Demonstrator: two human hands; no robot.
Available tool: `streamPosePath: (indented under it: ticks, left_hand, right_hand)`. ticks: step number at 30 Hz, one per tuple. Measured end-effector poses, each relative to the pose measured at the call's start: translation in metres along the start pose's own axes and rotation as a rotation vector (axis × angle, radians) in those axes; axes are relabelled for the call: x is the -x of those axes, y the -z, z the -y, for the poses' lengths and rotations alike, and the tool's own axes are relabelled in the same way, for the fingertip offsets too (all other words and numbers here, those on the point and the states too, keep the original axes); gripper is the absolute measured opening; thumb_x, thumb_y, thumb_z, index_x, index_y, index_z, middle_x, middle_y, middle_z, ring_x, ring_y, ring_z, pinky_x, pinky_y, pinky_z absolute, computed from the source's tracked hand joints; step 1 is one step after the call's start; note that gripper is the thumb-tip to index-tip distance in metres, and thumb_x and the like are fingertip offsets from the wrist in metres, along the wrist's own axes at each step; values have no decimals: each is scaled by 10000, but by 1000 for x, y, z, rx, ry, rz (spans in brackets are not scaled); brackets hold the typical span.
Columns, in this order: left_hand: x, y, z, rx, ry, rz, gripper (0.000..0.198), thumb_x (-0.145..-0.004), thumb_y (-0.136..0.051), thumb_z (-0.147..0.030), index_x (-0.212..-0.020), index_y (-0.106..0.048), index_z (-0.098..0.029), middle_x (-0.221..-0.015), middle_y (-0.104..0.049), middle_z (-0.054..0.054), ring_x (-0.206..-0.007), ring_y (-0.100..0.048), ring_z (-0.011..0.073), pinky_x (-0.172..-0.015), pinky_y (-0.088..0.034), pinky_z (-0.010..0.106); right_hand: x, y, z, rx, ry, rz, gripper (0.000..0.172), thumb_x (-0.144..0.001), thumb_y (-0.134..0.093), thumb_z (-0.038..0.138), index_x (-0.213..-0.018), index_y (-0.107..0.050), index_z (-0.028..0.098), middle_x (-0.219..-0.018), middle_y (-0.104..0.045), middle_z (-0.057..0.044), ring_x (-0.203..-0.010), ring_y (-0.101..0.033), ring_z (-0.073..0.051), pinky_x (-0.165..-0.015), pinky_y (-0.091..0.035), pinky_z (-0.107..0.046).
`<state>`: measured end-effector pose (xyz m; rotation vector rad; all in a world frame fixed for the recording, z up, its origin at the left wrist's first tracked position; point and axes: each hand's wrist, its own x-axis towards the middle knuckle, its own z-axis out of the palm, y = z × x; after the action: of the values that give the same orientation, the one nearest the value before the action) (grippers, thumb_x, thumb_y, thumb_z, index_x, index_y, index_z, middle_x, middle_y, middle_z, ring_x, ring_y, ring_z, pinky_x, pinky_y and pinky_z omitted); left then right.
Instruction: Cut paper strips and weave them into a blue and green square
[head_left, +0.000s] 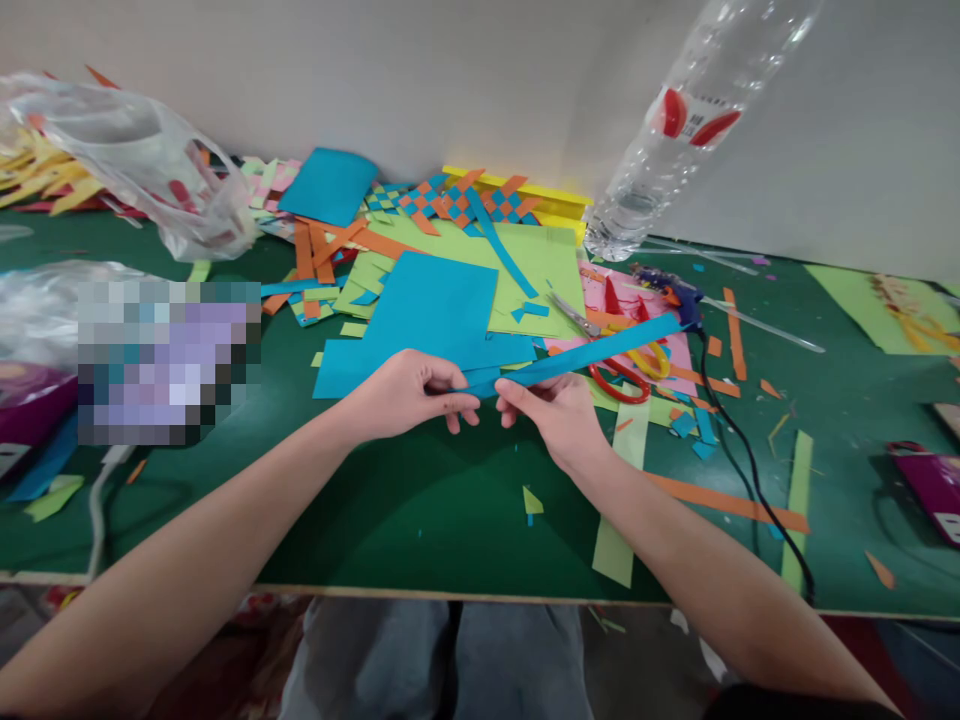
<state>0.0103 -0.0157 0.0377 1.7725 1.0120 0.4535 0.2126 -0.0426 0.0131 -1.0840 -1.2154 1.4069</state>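
A long blue paper strip is stretched between my hands above the green table, its far end reaching up to the right. My left hand pinches its left end between thumb and fingers. Close beside it, my right hand grips the strip with the thumb on top. Behind my hands lie blue paper sheets over light green sheets. Scissors with red and yellow handles rest beneath the strip on pink paper.
A glue gun with a black cord lies right of the scissors. Behind it a clear plastic bottle stands. Woven blue and orange paper pieces sit at the back. A blurred-out device with a white cable is at left; orange strips lie right.
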Motion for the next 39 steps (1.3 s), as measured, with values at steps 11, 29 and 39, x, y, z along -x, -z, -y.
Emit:
streamPosePath:
  ticks: [11,29,39]
  left_hand:
    - [-2,-5,0,-10,15,-25,211,-832,-667,-355,-759,-691,-159,-641,-716,14,-580,-669,115,-544,-489,184]
    - [-3,-7,-1,1,31,-21,258,-852,-636,-380,-725,-645,-156,-716,-744,44,-574,-671,116,-540,-481,200]
    - [-2,-6,0,-52,-47,-29,291,-857,-604,-429,-777,-656,-154,-808,-750,65,-664,-677,138,-608,-520,232]
  right_hand:
    - [1,-2,-1,-43,-18,-23,264,-706,-772,412,-617,-663,188,-565,-633,19,-451,-565,-87,-489,-492,-245]
    - [-1,2,-7,-58,-10,-147,333,-734,-751,432,-553,-595,201,-527,-554,34,-466,-459,-74,-492,-360,-256]
    - [2,0,-2,44,65,-168,310,-762,-715,466,-599,-645,211,-519,-564,24,-474,-475,-93,-493,-381,-268]
